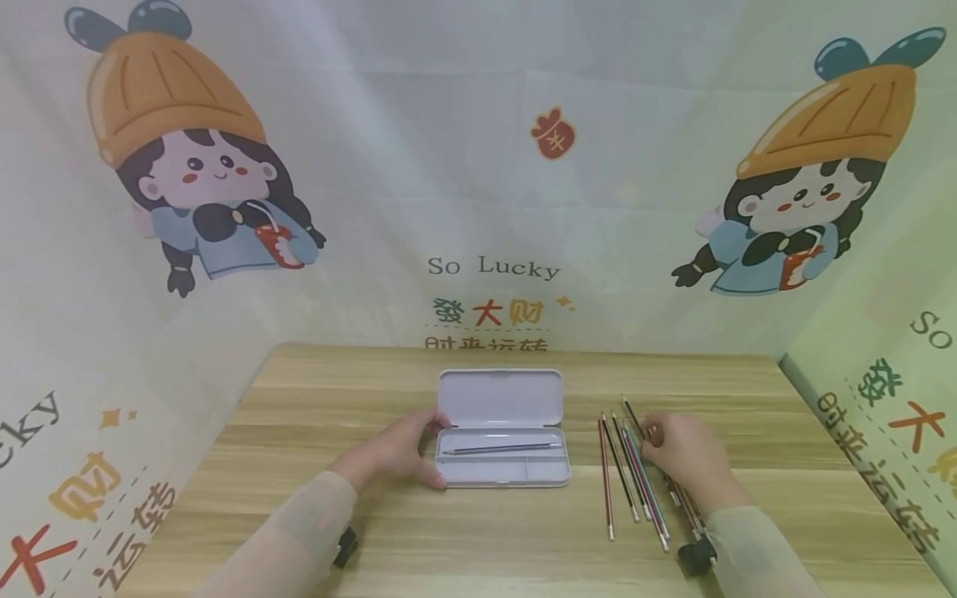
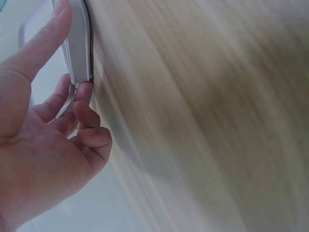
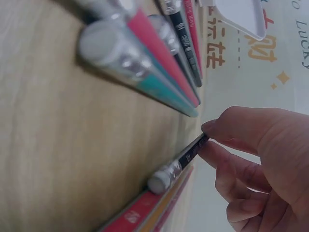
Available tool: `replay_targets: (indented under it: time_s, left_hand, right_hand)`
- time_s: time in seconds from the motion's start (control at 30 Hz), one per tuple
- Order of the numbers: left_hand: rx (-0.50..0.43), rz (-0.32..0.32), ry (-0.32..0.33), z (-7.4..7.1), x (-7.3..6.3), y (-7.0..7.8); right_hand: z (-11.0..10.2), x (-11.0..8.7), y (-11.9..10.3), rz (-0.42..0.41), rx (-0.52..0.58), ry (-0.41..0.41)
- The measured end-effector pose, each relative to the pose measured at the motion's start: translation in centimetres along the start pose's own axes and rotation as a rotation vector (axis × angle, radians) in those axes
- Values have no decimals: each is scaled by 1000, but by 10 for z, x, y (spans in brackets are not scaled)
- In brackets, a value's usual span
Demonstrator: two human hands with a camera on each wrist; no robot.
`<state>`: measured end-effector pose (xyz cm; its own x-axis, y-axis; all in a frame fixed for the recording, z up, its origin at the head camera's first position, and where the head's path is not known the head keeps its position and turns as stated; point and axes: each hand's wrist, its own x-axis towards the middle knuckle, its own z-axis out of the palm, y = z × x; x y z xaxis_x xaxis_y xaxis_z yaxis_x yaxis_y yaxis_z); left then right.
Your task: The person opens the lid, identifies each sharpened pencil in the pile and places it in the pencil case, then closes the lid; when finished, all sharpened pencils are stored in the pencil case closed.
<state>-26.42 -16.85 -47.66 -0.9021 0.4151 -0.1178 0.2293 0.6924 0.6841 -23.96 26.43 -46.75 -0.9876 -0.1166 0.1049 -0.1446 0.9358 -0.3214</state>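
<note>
An open white pencil case (image 1: 478, 473) lies on the table with its lid (image 1: 499, 399) tipped back. One dark pencil (image 1: 501, 449) lies in its long back compartment. My left hand (image 1: 399, 448) grips the case's left end, thumb at the front corner and fingers behind; the left wrist view shows this hold on the case wall (image 2: 78, 43). Right of the case, my right hand (image 1: 688, 457) pinches a black pencil (image 3: 190, 153) between thumb and fingers. Its eraser end slants down over red and orange pencils (image 3: 137, 212), partly hidden by the hand in the head view.
Between case and right hand lie several loose pencils, among them a red one (image 1: 606, 482), a black one (image 1: 626, 473) and a teal one (image 3: 159, 92). The wooden table (image 1: 336, 390) is bordered by printed cloth walls (image 1: 374, 166).
</note>
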Motion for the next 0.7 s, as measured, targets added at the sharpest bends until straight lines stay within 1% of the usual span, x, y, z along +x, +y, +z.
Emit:
replay_targets:
  time_s: [0.13, 0.27, 0.47, 0.6, 0.7]
  left_hand:
    - [-5, -3, -3, 1, 0, 0]
    - [-1, -4, -2, 1, -1, 1]
    - [1, -15, 2, 1, -2, 1]
    - [3, -17, 6, 1, -2, 1]
    - [5, -11, 12, 1, -2, 1]
  right_hand:
    - [-2, -1, -1, 0, 0, 25]
    - [-2, -3, -5, -24, 34, 40]
    - [0, -6, -10, -117, 81, 81]
    - [0, -7, -15, -181, 83, 120]
    - [1, -7, -18, -214, 72, 128]
